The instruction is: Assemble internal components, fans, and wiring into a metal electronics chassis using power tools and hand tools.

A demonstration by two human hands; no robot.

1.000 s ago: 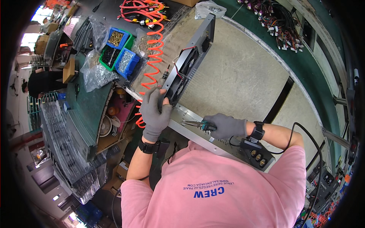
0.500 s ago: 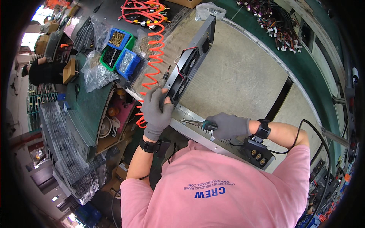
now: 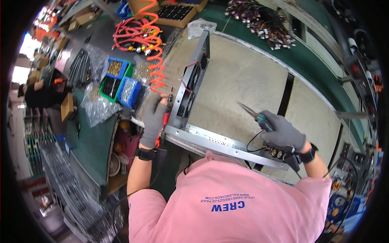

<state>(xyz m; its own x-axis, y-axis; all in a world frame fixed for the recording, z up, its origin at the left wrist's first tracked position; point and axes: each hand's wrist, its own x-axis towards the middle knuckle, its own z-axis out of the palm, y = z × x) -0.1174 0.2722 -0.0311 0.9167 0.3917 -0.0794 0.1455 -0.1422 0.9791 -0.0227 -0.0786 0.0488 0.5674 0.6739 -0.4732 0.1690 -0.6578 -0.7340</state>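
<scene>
My left hand [image 3: 153,120], in a grey glove, is closed around a slim screwdriver with a red body [image 3: 165,120]. Its metal bit points away from me, and the palm hides part of the tool. Just right of it stands a metal chassis side with black fans [image 3: 192,86] and thin red wires. A perforated metal rail [image 3: 219,141] of the same frame runs along the near side. Above the bench at the right, my gloved right hand [image 3: 283,131] grips long-nose pliers [image 3: 252,112] with teal and black handles, their tips pointing far left, touching nothing.
A coiled orange air hose [image 3: 155,60] hangs beside my left hand. Blue and green bins [image 3: 117,83] of screws and a plastic bag of hardware [image 3: 97,106] lie left. Bundled cables [image 3: 263,24] lie on the far green surface. Another person [image 3: 42,95] is at the far left.
My left hand has left the fan panel and closed around the screwdriver. My right hand has moved right and away from the near rail with the pliers. The whole view has shifted.
</scene>
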